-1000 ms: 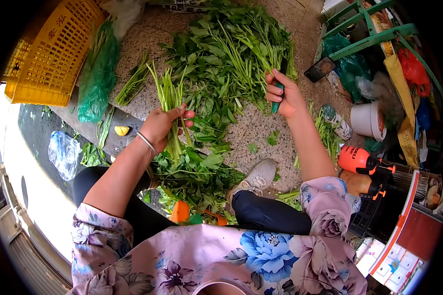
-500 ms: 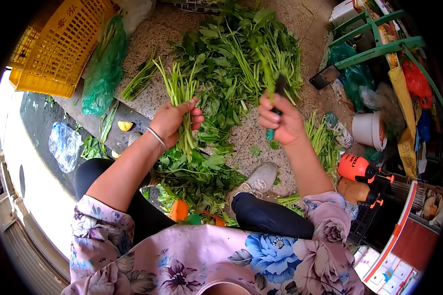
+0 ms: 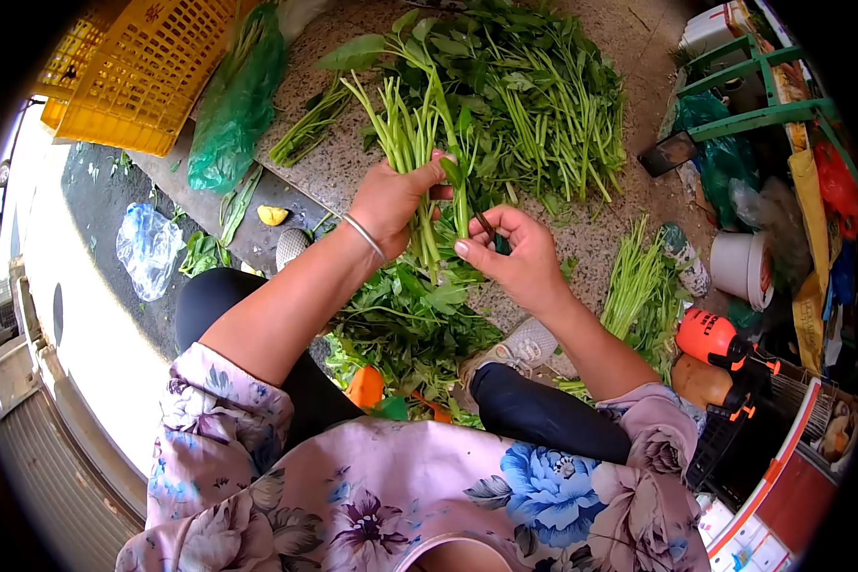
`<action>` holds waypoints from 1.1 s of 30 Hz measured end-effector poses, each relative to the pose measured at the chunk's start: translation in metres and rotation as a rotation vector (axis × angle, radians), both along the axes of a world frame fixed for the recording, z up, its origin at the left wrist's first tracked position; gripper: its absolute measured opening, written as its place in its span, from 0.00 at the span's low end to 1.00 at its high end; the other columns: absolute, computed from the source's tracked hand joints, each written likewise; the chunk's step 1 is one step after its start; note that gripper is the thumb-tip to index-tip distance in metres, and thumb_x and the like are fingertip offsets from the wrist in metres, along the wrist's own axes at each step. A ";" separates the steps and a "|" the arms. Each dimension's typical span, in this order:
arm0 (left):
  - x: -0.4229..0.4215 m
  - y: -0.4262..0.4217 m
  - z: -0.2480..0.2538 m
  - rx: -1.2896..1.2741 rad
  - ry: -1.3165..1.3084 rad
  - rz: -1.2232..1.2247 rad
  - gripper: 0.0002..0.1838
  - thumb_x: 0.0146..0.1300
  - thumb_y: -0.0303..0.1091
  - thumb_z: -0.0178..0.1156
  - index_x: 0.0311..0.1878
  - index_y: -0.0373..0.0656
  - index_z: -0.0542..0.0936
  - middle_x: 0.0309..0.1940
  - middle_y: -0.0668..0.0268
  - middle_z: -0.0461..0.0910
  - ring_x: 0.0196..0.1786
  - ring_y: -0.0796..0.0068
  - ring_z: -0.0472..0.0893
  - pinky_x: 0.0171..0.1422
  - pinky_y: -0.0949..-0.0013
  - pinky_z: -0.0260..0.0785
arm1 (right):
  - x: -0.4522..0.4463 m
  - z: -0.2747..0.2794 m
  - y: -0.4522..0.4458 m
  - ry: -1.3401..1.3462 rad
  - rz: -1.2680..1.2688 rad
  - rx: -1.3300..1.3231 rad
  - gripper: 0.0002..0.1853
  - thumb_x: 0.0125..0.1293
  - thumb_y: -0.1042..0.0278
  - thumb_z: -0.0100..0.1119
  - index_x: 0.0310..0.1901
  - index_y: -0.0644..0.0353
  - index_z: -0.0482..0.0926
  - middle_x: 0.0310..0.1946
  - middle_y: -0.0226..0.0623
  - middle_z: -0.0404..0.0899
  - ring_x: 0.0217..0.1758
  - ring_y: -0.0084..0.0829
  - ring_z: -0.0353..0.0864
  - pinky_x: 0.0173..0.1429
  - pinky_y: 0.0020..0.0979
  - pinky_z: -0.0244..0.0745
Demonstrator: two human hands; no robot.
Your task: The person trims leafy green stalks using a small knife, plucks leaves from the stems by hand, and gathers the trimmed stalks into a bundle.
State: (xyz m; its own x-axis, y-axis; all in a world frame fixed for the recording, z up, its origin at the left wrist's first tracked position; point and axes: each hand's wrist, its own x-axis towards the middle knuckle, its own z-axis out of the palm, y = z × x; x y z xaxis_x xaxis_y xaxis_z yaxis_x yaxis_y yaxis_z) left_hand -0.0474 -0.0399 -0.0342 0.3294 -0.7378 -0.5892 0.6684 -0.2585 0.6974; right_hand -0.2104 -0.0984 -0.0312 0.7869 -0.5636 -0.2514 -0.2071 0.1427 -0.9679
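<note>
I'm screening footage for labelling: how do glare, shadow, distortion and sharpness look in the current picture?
Head view: sunlit pavement at left washes out to near white; head view: deep shadow below the red-orange spray bottle hides detail; head view: wide-angle curvature, black corners; head view: left hand and held stems look reasonably sharp.

- A single view is taken from the wearer's head.
- It is angled forward and steeply down, with the shirt [image 3: 400, 477] seen along the bottom and the floor [image 3: 650, 86] towards the top.
- The left hand [image 3: 393, 204] and right hand [image 3: 524, 253] are viewed from above, close, near the centre.
- A wide, rounded field is shown, darkened at the corners.
</note>
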 end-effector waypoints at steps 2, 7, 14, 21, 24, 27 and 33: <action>0.001 -0.002 0.003 0.044 -0.010 0.027 0.09 0.54 0.36 0.62 0.36 0.46 0.75 0.29 0.73 0.77 0.30 0.81 0.73 0.28 0.73 0.62 | -0.001 -0.002 0.001 -0.005 -0.010 0.023 0.13 0.51 0.73 0.65 0.35 0.62 0.72 0.30 0.25 0.71 0.31 0.12 0.68 0.38 0.16 0.66; 0.001 0.000 0.001 0.039 -0.089 0.084 0.10 0.52 0.34 0.63 0.37 0.46 0.75 0.29 0.73 0.76 0.30 0.82 0.73 0.28 0.75 0.61 | -0.001 -0.003 0.007 0.101 0.019 -0.029 0.11 0.50 0.73 0.65 0.33 0.62 0.72 0.27 0.23 0.72 0.30 0.12 0.68 0.36 0.16 0.66; 0.002 0.002 0.000 0.020 -0.068 -0.070 0.11 0.50 0.30 0.64 0.35 0.49 0.73 0.27 0.74 0.77 0.28 0.82 0.74 0.27 0.76 0.59 | 0.005 -0.009 -0.001 -0.072 -0.043 0.290 0.12 0.54 0.65 0.64 0.34 0.62 0.72 0.23 0.25 0.71 0.20 0.12 0.65 0.23 0.15 0.60; -0.005 0.003 -0.002 0.076 -0.071 -0.128 0.09 0.50 0.28 0.63 0.33 0.49 0.74 0.25 0.74 0.76 0.26 0.82 0.73 0.27 0.75 0.58 | 0.011 -0.020 -0.018 -0.054 -0.162 0.241 0.09 0.58 0.65 0.59 0.31 0.62 0.73 0.22 0.26 0.72 0.19 0.12 0.63 0.21 0.15 0.58; -0.008 0.000 -0.009 0.057 -0.094 -0.035 0.08 0.50 0.27 0.62 0.32 0.48 0.73 0.24 0.75 0.75 0.25 0.81 0.72 0.25 0.76 0.59 | 0.010 -0.025 -0.015 -0.014 -0.111 -0.039 0.08 0.57 0.67 0.59 0.29 0.62 0.74 0.22 0.25 0.72 0.22 0.12 0.64 0.26 0.16 0.61; -0.001 -0.004 -0.007 0.067 -0.133 0.061 0.06 0.50 0.27 0.61 0.30 0.48 0.73 0.23 0.75 0.73 0.25 0.82 0.72 0.24 0.77 0.60 | 0.007 -0.022 0.003 -0.014 -0.024 -0.072 0.08 0.56 0.68 0.59 0.28 0.63 0.74 0.21 0.24 0.71 0.25 0.12 0.65 0.30 0.18 0.63; 0.019 -0.008 -0.007 0.038 -0.167 0.095 0.06 0.51 0.31 0.64 0.29 0.47 0.74 0.24 0.74 0.75 0.24 0.82 0.72 0.24 0.79 0.61 | -0.005 -0.025 0.007 -0.060 -0.224 0.222 0.11 0.58 0.62 0.60 0.30 0.60 0.73 0.18 0.23 0.68 0.19 0.12 0.62 0.20 0.16 0.58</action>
